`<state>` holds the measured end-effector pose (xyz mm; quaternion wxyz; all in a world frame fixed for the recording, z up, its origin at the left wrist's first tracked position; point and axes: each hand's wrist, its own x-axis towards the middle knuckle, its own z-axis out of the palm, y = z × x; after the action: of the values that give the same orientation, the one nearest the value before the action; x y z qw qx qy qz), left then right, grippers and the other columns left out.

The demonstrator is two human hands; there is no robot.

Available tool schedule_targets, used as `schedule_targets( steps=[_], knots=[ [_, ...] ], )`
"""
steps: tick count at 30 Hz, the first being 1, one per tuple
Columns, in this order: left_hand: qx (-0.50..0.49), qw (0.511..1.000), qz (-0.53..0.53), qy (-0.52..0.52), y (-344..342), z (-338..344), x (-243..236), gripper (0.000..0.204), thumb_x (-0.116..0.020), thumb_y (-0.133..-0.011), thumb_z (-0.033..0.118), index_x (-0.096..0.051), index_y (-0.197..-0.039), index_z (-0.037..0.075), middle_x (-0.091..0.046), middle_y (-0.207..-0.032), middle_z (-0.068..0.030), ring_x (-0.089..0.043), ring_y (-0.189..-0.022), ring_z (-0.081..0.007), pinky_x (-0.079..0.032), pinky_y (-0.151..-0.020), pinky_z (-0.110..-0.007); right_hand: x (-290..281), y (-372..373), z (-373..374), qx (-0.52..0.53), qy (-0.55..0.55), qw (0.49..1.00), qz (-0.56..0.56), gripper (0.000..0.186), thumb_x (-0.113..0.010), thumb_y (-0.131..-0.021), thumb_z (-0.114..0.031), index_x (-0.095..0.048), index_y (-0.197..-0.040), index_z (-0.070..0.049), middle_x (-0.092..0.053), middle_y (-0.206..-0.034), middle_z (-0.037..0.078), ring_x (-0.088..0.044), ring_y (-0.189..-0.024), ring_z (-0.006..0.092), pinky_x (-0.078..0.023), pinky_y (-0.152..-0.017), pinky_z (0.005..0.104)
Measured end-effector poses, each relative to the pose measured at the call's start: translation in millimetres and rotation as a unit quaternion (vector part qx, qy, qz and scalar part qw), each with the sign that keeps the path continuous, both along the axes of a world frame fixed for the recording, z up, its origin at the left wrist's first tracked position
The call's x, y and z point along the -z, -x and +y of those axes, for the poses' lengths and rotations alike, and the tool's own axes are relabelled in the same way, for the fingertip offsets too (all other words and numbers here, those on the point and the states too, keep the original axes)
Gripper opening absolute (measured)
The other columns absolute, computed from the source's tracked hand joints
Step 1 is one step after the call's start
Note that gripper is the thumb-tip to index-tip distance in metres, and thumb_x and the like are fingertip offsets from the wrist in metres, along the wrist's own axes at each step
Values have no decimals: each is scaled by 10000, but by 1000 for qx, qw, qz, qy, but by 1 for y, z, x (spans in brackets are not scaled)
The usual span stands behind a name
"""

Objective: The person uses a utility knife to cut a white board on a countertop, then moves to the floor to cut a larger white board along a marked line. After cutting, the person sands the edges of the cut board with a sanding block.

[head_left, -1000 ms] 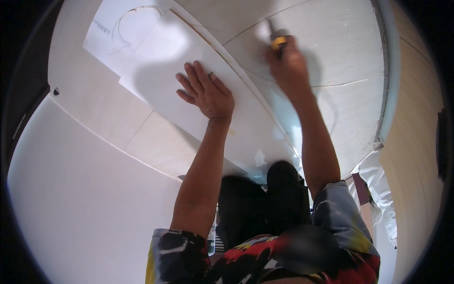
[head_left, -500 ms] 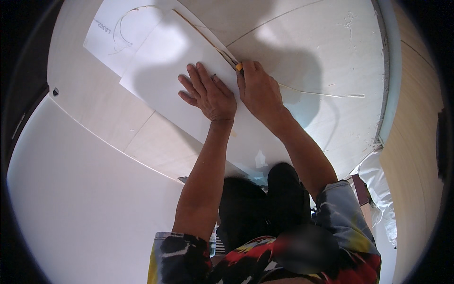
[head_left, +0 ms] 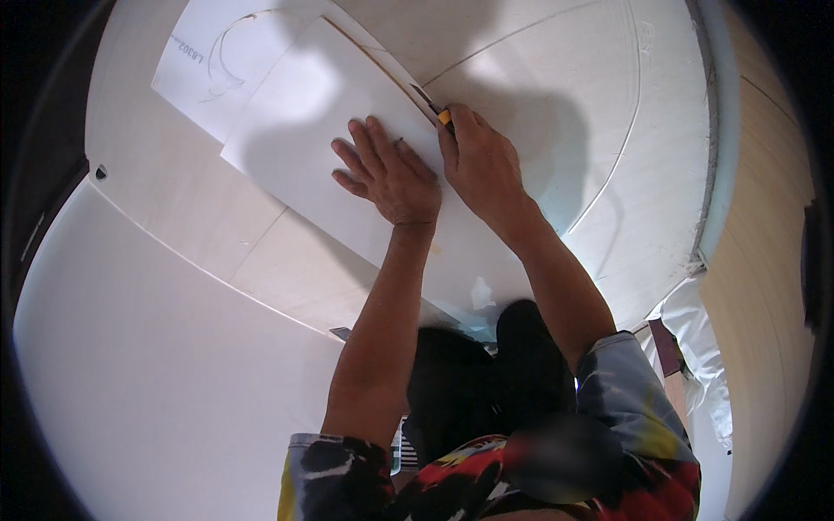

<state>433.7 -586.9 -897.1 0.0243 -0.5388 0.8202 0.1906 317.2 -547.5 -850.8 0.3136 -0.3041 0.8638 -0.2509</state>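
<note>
My right hand (head_left: 484, 161) grips a utility knife (head_left: 446, 116) with a yellow and black body. Its bare blade points up and to the left, beside the right edge of a long white panel (head_left: 304, 130). Along that edge runs a thin brown line (head_left: 365, 54). Flat on the panel lies my left hand (head_left: 389, 178), fingers spread, holding nothing. A second white sheet (head_left: 195, 82) shows under the panel at the upper left. To the right of my right hand a thin pale strip (head_left: 622, 154) curves over the surface.
Beneath everything is a pale work surface (head_left: 287, 252) with seam lines and a raised rim (head_left: 708, 156) at the right. A thin curled strip (head_left: 217, 45) rests on the sheet at the upper left. White plastic wrapping (head_left: 708, 373) hangs at the lower right.
The knife blade has come away from the panel edge and shows plainly. The thin pale strip has swung from lying sideways to a long upright curve at the right. My left hand has barely shifted.
</note>
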Motion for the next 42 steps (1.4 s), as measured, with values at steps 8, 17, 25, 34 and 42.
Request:
schedule_targets(
  steps=[8, 17, 25, 34, 42],
  knots=[
    [11, 1000, -1, 18, -5, 0, 4, 576, -395, -1042, 280, -258, -1568, 88, -186, -1653, -130, -19, -1535, -421, 46, -1171, -649, -10, 0, -10, -56, -88, 995, 2, 164, -547, -982, -189, -546, -1013, -28, -663, -932, 177, -701, -790, 367, -591, -681, 468],
    [20, 999, -22, 44, -2, 1, 3, 574, -336, -1062, 342, -278, -1565, 70, -214, -1645, -147, -88, -1528, -427, -39, -1168, -654, -10, 9, -12, -91, -81, 992, -40, 178, -513, -1001, -190, -527, -1053, -21, -676, -848, 217, -704, -750, 381, -582, -679, 475],
    [14, 1000, -20, 19, 2, -1, -3, 571, -312, -1062, 335, -263, -1567, 73, -201, -1647, -147, -80, -1524, -443, -38, -1165, -672, -2, 19, 7, -110, -68, 987, -94, 197, -518, -1000, -198, -518, -1046, -7, -684, -860, 241, -686, -803, 419, -555, -710, 517],
    [14, 1000, -8, 21, -1, -2, 1, 566, -378, -1053, 283, -261, -1564, 69, -190, -1650, -138, -57, -1523, -451, 5, -1165, -664, -22, 7, 52, -95, -147, 975, -139, 203, -512, -1021, -203, -490, -1037, -2, -671, -843, 264, -671, -822, 446, -523, -746, 535],
    [2, 999, -31, 14, 1, 1, -3, 572, -301, -1064, 347, -267, -1568, 78, -207, -1649, -137, -74, -1529, -430, -40, -1172, -660, -26, 10, 22, 2, -17, 998, -63, 204, -537, -1000, -213, -508, -992, -11, -673, -851, 206, -684, -752, 399, -549, -667, 503]
  ],
)
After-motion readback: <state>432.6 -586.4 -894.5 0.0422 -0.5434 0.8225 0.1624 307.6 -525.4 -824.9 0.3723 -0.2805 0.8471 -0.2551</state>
